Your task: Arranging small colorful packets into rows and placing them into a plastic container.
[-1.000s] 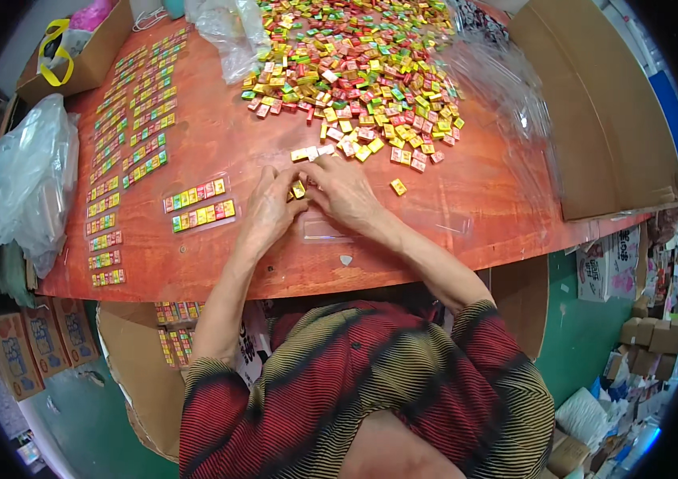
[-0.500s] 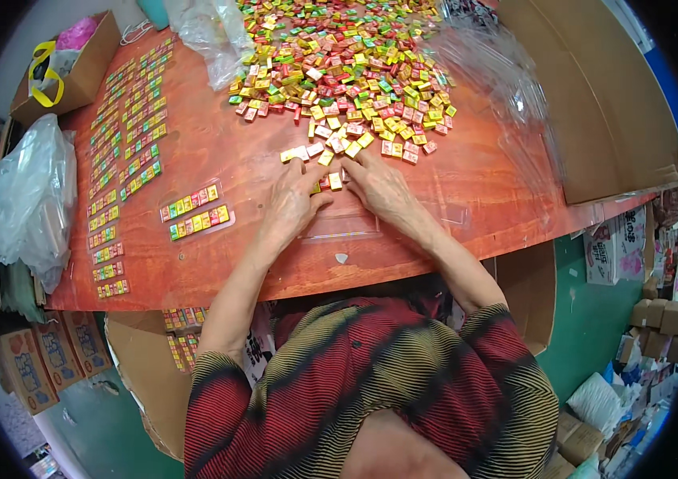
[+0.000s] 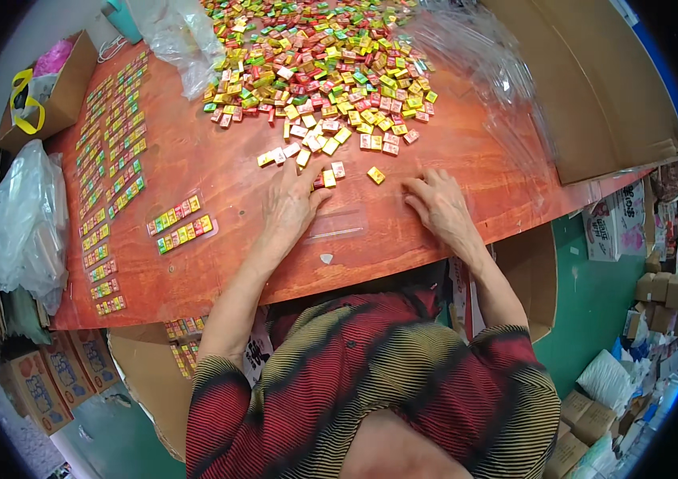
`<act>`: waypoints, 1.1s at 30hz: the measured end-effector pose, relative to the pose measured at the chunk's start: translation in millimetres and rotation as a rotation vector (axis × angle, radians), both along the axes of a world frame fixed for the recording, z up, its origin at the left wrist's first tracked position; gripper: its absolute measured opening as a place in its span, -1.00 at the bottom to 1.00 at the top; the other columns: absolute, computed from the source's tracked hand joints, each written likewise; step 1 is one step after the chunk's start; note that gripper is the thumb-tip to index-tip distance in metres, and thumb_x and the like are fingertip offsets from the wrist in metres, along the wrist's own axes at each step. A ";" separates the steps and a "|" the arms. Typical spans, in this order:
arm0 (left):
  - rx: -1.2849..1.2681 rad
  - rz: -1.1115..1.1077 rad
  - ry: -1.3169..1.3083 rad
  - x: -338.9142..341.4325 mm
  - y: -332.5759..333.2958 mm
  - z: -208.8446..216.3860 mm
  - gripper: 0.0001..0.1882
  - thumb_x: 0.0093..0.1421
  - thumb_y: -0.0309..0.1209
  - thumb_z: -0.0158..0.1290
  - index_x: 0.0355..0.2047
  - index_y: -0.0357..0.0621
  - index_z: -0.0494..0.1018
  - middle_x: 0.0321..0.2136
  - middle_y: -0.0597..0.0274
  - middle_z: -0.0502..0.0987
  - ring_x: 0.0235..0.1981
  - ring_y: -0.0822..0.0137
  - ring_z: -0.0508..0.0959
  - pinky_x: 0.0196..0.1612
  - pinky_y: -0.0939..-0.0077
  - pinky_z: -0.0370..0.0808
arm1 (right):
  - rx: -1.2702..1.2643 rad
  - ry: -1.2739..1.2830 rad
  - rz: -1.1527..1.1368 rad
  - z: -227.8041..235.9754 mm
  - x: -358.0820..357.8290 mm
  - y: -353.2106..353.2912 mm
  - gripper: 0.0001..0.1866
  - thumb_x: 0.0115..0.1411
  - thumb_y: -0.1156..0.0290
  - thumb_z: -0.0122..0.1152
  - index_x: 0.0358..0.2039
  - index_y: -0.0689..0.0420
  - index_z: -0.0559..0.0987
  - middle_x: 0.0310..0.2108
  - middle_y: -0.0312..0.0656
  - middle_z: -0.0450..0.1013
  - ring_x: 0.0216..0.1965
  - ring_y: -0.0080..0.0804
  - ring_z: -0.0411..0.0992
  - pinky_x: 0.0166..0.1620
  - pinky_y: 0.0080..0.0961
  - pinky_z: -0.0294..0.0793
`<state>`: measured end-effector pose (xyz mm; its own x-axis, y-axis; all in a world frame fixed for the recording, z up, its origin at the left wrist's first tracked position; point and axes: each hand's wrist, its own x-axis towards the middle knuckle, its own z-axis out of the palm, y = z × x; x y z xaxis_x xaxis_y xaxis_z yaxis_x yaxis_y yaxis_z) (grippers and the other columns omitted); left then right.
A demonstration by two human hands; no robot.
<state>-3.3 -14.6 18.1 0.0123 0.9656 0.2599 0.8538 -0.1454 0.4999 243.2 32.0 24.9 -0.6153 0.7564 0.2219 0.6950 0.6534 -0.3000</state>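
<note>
My left hand [image 3: 291, 203] rests on the red table with its thumb and fingers closed around the end of a short row of small yellow and red boxes [image 3: 328, 179]. The fingers partly hide that row. Off to the right, my right hand [image 3: 441, 206] is apart from the boxes, its fingers loosely bent and spread, with nothing visible in them. Between the hands lies a single yellow box [image 3: 376, 175]. A clear plastic tray [image 3: 335, 227] sits in front of the left hand. Beyond both hands spreads a big heap of small coloured boxes [image 3: 323, 72].
Two filled trays [image 3: 183, 225] lie left of my left hand, and long rows of filled trays [image 3: 111, 144] run along the table's left side. Clear plastic trays [image 3: 506, 80] are piled at right beside a large cardboard box [image 3: 586, 88]. A plastic bag [image 3: 26, 223] hangs at the left edge.
My right hand has moved right, away from the row and the left hand. The single yellow box now lies apart between the hands. The whole view has shifted slightly.
</note>
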 end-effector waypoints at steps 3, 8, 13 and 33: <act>-0.064 0.027 0.031 2.1 0.0 1.9 -0.55 -0.08 -0.34 0.18 -0.11 0.17 0.40 -0.42 0.09 0.33 -0.41 0.09 0.45 -0.37 0.29 0.41 | -0.042 0.068 0.028 0.8 -13.0 8.2 -0.79 0.02 0.43 0.10 -0.28 0.16 0.46 -0.36 -0.08 0.34 -0.29 -0.11 0.32 -0.25 -0.29 0.32; -0.016 0.021 0.079 4.4 1.9 -1.6 -0.59 -0.05 -0.31 0.16 -0.13 0.20 0.41 -0.42 0.10 0.32 -0.42 0.09 0.46 -0.41 0.27 0.43 | -0.061 -0.011 0.046 -10.6 -59.1 24.8 -0.84 0.07 0.38 0.00 -0.46 0.22 0.35 -0.45 0.01 0.33 -0.42 -0.01 0.39 -0.40 -0.19 0.36; -0.011 0.036 0.091 5.5 7.6 -8.4 -0.61 -0.03 -0.28 0.14 -0.13 0.23 0.40 -0.42 0.12 0.32 -0.43 0.11 0.47 -0.46 0.26 0.42 | -0.115 -0.001 0.017 -20.5 -80.9 30.2 -0.84 0.06 0.42 0.00 -0.43 0.28 0.37 -0.52 0.04 0.37 -0.46 -0.02 0.41 -0.43 -0.20 0.38; -0.021 0.016 0.083 2.1 7.2 -4.6 -0.62 -0.03 -0.29 0.14 -0.14 0.15 0.41 -0.40 0.12 0.33 -0.45 0.11 0.47 -0.48 0.27 0.41 | 0.022 0.033 -0.001 -9.8 -58.9 41.8 -0.80 0.02 0.39 0.14 -0.38 0.19 0.38 -0.40 -0.06 0.29 -0.33 -0.11 0.36 -0.37 -0.25 0.38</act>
